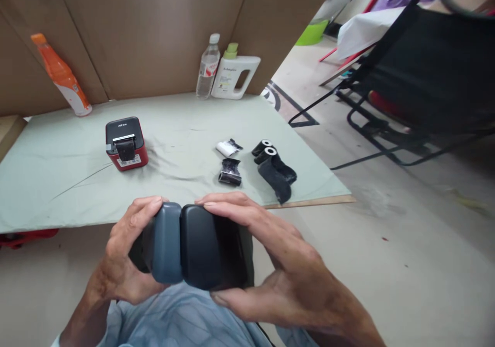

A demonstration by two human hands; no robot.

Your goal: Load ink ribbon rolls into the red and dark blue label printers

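Both my hands hold a dark boxy device [193,246] over my lap, in front of the low table's near edge. Its left part is blue-grey and its right part is black, with a seam between them. My left hand [124,254] wraps round the blue-grey side with the fingers curled over the top. My right hand [278,269] grips the black side, fingers on top and thumb underneath. On the table ahead lie two small black ribbon rolls [230,172], a white and black piece [228,147] and a black ribbon on white cores [274,169].
A red and black label printer [126,143] stands on the pale green cloth [77,182]. An orange bottle [62,76], a clear water bottle [208,68] and a white jug [235,73] stand against the brown back panels. A black folding chair [417,79] stands at the right.
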